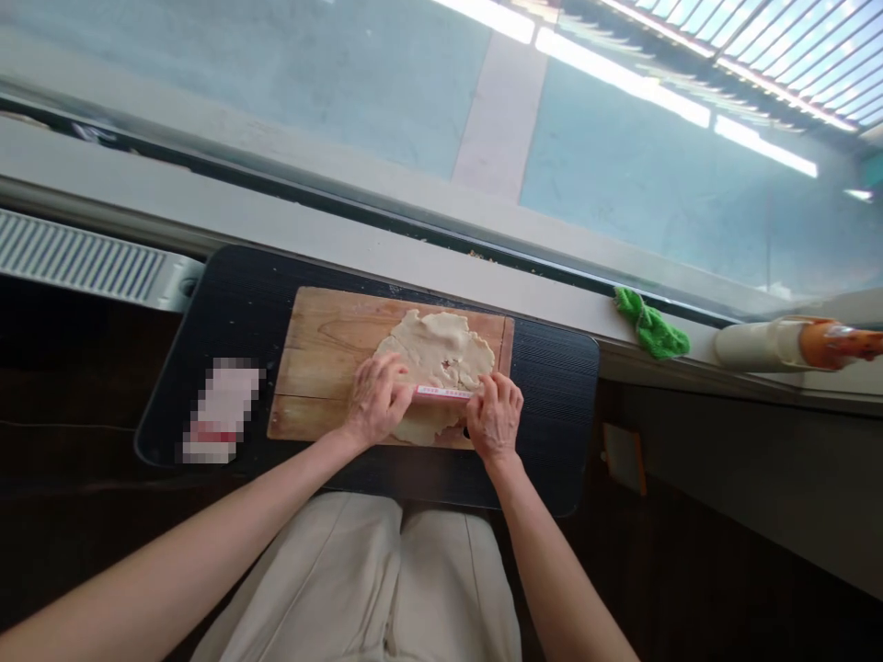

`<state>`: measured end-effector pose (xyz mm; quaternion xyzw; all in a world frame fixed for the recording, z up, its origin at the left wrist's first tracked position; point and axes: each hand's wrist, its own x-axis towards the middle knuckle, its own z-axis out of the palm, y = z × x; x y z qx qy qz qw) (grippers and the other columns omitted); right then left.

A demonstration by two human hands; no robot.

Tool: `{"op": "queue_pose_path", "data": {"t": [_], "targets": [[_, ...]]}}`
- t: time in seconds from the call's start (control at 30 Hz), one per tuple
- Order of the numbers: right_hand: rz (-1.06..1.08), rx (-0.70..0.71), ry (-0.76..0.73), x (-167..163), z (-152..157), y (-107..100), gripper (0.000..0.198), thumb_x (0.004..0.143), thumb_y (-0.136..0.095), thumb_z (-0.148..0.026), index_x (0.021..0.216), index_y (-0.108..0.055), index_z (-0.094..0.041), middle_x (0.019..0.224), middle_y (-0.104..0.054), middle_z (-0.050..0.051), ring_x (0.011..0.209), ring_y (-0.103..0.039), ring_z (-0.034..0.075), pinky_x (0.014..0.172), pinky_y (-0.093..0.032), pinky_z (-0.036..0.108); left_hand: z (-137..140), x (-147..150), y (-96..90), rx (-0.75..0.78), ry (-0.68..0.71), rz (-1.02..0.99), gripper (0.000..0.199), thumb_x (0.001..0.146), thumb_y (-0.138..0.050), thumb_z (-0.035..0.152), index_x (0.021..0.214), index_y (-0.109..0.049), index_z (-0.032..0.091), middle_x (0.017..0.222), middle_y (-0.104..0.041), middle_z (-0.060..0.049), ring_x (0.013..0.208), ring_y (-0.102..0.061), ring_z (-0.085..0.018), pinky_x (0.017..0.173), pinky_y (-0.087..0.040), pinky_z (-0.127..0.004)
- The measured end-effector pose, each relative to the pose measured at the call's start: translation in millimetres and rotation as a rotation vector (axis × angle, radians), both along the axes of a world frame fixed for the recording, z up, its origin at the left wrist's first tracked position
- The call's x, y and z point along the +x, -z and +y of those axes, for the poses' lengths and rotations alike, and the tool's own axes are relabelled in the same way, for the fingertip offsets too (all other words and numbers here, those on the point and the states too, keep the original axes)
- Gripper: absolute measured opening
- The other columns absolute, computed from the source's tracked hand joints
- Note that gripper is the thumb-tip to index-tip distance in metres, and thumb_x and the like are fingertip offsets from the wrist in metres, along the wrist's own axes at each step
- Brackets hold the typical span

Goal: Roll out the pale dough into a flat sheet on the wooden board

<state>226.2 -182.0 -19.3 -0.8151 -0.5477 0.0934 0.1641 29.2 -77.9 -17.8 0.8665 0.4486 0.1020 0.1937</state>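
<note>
A flattened, ragged-edged sheet of dough (441, 342) lies on a wooden cutting board (324, 340). Across its near part runs a slim, straight roller-like object (445, 393) with red and white printing; its exact kind I cannot make out. My left hand (378, 397) has its fingers curled over the left end, and my right hand (495, 416) is closed over the right end. Both ends are hidden under the hands. Between my hands, more dough shows on the near side of this object, close to the board's front edge. A few tears mark the sheet near its middle right.
The board rests on a black table (552, 423) with rounded corners. At the table's left lies a pixelated pale item (224, 409). Behind is a window sill (386, 250) with a green cloth (652, 324) and a white container (759, 347). A radiator (83, 257) stands left.
</note>
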Motion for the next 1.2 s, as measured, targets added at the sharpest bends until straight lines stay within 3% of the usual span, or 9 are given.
{"op": "queue_pose_path", "data": {"t": [0.07,0.2,0.3,0.43,0.67,0.9,0.97,1.1,1.2], "targets": [[-0.045,0.000,0.005,0,25,5,0.038,0.088,-0.045,-0.027,0.124,-0.054,-0.017,0.130,-0.052,0.011,0.127,-0.037,0.024,0.109,-0.024,0.046,10,19,8.8,0.049,-0.104,0.014,0.044,0.087,-0.044,0.037,0.127,-0.050,0.018,0.144,-0.043,-0.014,0.136,-0.033,-0.028,0.114,-0.017,-0.052],[-0.080,-0.056,0.035,5,53,5,0.052,0.088,-0.043,-0.030,0.137,-0.042,-0.013,0.145,-0.038,0.012,0.137,-0.024,0.026,0.114,-0.016,0.049,30,40,12.8,0.071,-0.061,0.079,0.060,0.089,-0.041,0.042,0.144,-0.032,0.018,0.153,-0.029,-0.013,0.142,-0.022,-0.028,0.116,-0.004,-0.055],[-0.083,-0.097,0.001,-10,19,2,0.056,0.091,-0.037,-0.029,0.143,-0.033,-0.009,0.151,-0.030,0.014,0.142,-0.017,0.025,0.114,-0.015,0.048,4,20,6.6,0.057,0.002,0.108,0.060,0.091,-0.040,0.040,0.146,-0.030,0.019,0.153,-0.030,-0.011,0.143,-0.022,-0.028,0.116,-0.005,-0.054],[-0.075,-0.141,-0.035,-29,-27,5,0.054,0.094,-0.033,-0.028,0.144,-0.032,-0.009,0.151,-0.032,0.015,0.143,-0.016,0.026,0.113,-0.016,0.050,-36,-8,3.3,0.030,0.127,0.126,0.062,0.090,-0.044,0.037,0.147,-0.028,0.023,0.151,-0.033,-0.009,0.143,-0.021,-0.026,0.117,-0.009,-0.051],[-0.085,-0.118,0.039,10,63,4,0.059,0.094,-0.032,-0.035,0.147,-0.026,-0.008,0.155,-0.021,0.014,0.144,-0.011,0.025,0.115,-0.012,0.051,42,41,11.4,0.043,0.023,0.163,0.062,0.092,-0.036,0.042,0.148,-0.024,0.017,0.154,-0.024,-0.012,0.144,-0.018,-0.027,0.116,-0.003,-0.056],[-0.059,-0.157,-0.048,-28,-21,3,0.054,0.095,-0.033,-0.036,0.145,-0.033,-0.013,0.152,-0.031,0.012,0.143,-0.018,0.027,0.114,-0.013,0.050,-32,-7,5.8,0.024,0.160,0.149,0.064,0.090,-0.045,0.040,0.149,-0.024,0.023,0.153,-0.028,-0.008,0.144,-0.018,-0.026,0.118,-0.007,-0.052],[-0.067,-0.154,-0.045,-21,-8,4,0.056,0.094,-0.034,-0.037,0.145,-0.032,-0.013,0.152,-0.030,0.011,0.143,-0.017,0.026,0.114,-0.011,0.049,-21,1,6.7,0.021,0.141,0.153,0.066,0.090,-0.044,0.042,0.149,-0.021,0.022,0.154,-0.027,-0.009,0.144,-0.017,-0.026,0.118,-0.005,-0.052],[-0.076,-0.171,0.042,7,58,5,0.064,0.092,-0.037,-0.040,0.147,-0.025,-0.011,0.153,-0.027,0.013,0.143,-0.015,0.027,0.114,-0.011,0.050,37,38,12.2,0.023,0.039,0.170,0.066,0.091,-0.037,0.044,0.149,-0.020,0.017,0.155,-0.022,-0.011,0.144,-0.016,-0.026,0.117,0.001,-0.054],[-0.069,-0.170,0.004,4,52,1,0.062,0.092,-0.037,-0.038,0.147,-0.026,-0.011,0.153,-0.026,0.012,0.143,-0.015,0.027,0.114,-0.012,0.049,33,36,10.2,0.029,0.038,0.164,0.066,0.091,-0.037,0.043,0.149,-0.021,0.017,0.155,-0.022,-0.011,0.145,-0.015,-0.026,0.117,0.000,-0.053]]}}
